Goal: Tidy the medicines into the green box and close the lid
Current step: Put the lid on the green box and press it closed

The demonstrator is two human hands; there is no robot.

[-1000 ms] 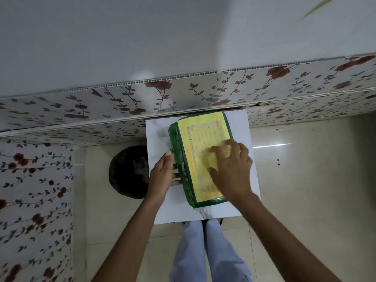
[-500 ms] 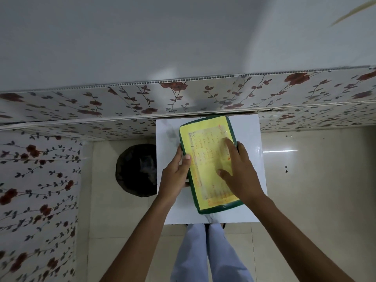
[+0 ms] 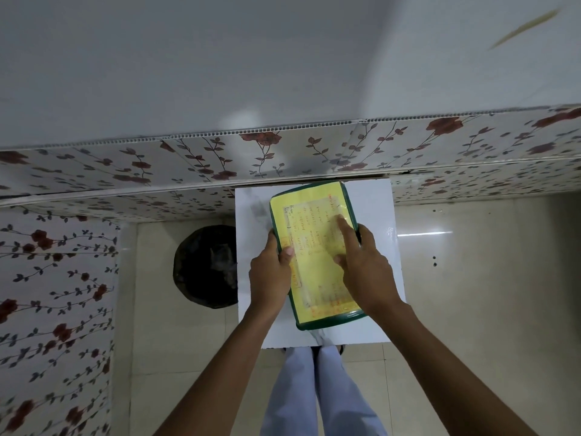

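The green box [image 3: 301,322] lies on a small white table [image 3: 375,202], its lid down flat. A yellow paper label [image 3: 311,234] with handwriting covers the lid. My left hand [image 3: 272,273] grips the box's left edge, thumb on top of the lid. My right hand [image 3: 366,269] holds the right side, with a forefinger and thumb pressed onto the label and other fingers wrapped over the right rim. No medicines are visible; the box's inside is hidden.
A black round bin [image 3: 206,265] stands on the tiled floor left of the table. Floral-patterned wall panels [image 3: 132,171] run behind and to the left. My legs in light trousers [image 3: 317,391] are below the table's near edge.
The lid has come down flat; the box's green latticed side no longer shows. My left thumb has moved onto the lid and my right hand has shifted to the right rim.
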